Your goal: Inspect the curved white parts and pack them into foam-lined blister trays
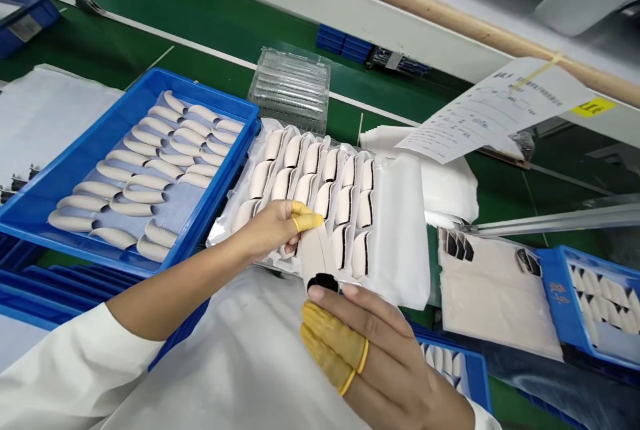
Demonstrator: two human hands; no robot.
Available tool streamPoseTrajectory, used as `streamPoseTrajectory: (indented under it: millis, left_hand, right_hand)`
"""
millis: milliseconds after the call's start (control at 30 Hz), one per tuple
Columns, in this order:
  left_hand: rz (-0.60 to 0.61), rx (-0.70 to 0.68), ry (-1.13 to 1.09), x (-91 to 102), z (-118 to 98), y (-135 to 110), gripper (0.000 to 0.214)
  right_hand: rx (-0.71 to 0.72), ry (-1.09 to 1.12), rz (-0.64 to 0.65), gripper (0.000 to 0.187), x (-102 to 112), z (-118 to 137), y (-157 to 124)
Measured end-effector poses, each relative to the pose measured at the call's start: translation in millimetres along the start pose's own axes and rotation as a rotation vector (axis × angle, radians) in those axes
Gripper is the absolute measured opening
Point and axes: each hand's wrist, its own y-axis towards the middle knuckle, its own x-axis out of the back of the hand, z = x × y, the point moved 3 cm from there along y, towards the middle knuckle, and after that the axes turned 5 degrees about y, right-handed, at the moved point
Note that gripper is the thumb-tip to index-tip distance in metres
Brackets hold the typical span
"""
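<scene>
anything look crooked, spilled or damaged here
Nothing looks spilled or clearly damaged; the curved beige black-edged pieces ahead sit in neat rows. Mildly odd: the white printed paper sheet hangs askew from yellowish tape at the tan wooden shelf edge.

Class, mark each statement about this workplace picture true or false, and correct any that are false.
1. The left hand grips a pale piece that has a dark end. True.

2. The right hand wears nothing on its fingers. False: yellow covers sit on some of them.

3. The large blue tray holds pale curved pieces. True.

4. The printed sheet lies flat inside the large blue tray. False: it hangs at the shelf edge, on the other side of the picture.

5. The clear ridged tray is farther from the person than the left hand. True.
</scene>
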Motion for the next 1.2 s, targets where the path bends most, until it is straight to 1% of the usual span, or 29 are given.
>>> streamPoseTrajectory:
  millis: [100,200,267,300,367,433,500,567,667,700,767,800,833,900,933,967,1000,1033,1067,1100,1133,1200]
  left_hand:
    - [-0.005,-0.007,0.033,-0.4,1,1,0.024]
    - [-0.010,-0.005,0.064,-0.1,5,2,0.022]
    - [-0.015,0.005,0.083,-0.1,7,2,0.022]
    - [-0.018,0.010,0.091,-0.1,7,2,0.021]
    - [-0.024,0.014,0.097,0.1,7,1,0.020]
    - [-0.012,0.009,0.100,-0.3,6,0,0.021]
    - [0.015,-0.001,0.102,-1.1,6,-1,0.022]
    - [0.031,-0.003,0.101,-1.6,7,-1,0.023]
    - [0.006,-0.006,0.074,-0.5,10,-1,0.022]
    - [-0.005,-0.014,0.051,0.0,11,-1,0.022]
    - [-0.029,-0.052,-0.008,1.4,12,-2,0.022]
    - [-0.042,-0.081,-0.039,2.1,11,-3,0.023]
    - [-0.058,-0.113,-0.069,3.0,10,-5,0.025]
    - [-0.086,-0.190,-0.119,4.2,7,-11,0.029]
    - [-0.094,-0.233,-0.139,4.4,6,-14,0.031]
    - [-0.098,-0.278,-0.153,4.4,4,-18,0.033]
    - [-0.095,-0.321,-0.163,3.9,2,-21,0.035]
    - [-0.091,-0.359,-0.171,3.2,1,-24,0.037]
    - [-0.087,-0.389,-0.180,2.3,1,-27,0.038]
    - [-0.085,-0.411,-0.194,1.2,0,-28,0.039]
    - [-0.082,-0.423,-0.213,0.0,1,-29,0.039]
    - [-0.075,-0.429,-0.269,-2.5,3,-28,0.041]
  right_hand:
    - [0.046,-0.041,0.085,0.027,1,1,1]
    - [0.107,-0.065,0.204,0.028,-2,1,-3]
    - [0.105,-0.041,0.251,0.029,-2,1,-6]
    - [0.086,-0.007,0.259,0.028,-1,2,-7]
    - [0.000,0.108,0.245,0.031,3,1,-8]
    - [-0.096,0.229,0.234,0.041,6,0,-8]
    - [-0.150,0.275,0.266,0.048,6,0,-6]
    - [-0.121,0.239,0.286,0.047,7,0,-4]
    - [-0.055,0.156,0.242,0.037,8,1,-4]
    - [-0.060,0.146,0.236,0.034,7,1,-6]
    - [-0.124,0.154,0.187,0.033,4,-1,-13]
    - [-0.180,0.162,0.111,0.035,1,-3,-17]
    - [-0.252,0.171,-0.014,0.039,-2,-5,-23]
    - [-0.448,0.225,-0.351,0.051,-12,-12,-35]
    - [-0.577,0.316,-0.485,0.050,-20,-17,-41]
    - [-0.724,0.473,-0.560,0.046,-31,-22,-45]
    - [-0.876,0.684,-0.583,0.042,-43,-27,-47]
    - [-1.023,0.930,-0.549,0.042,-55,-30,-47]
    - [-1.146,1.181,-0.486,0.048,-66,-30,-45]
    - [-1.232,1.409,-0.419,0.054,-73,-28,-42]
    - [-1.281,1.598,-0.372,0.058,-78,-25,-38]
    - [-1.300,1.861,-0.342,0.058,-81,-19,-31]
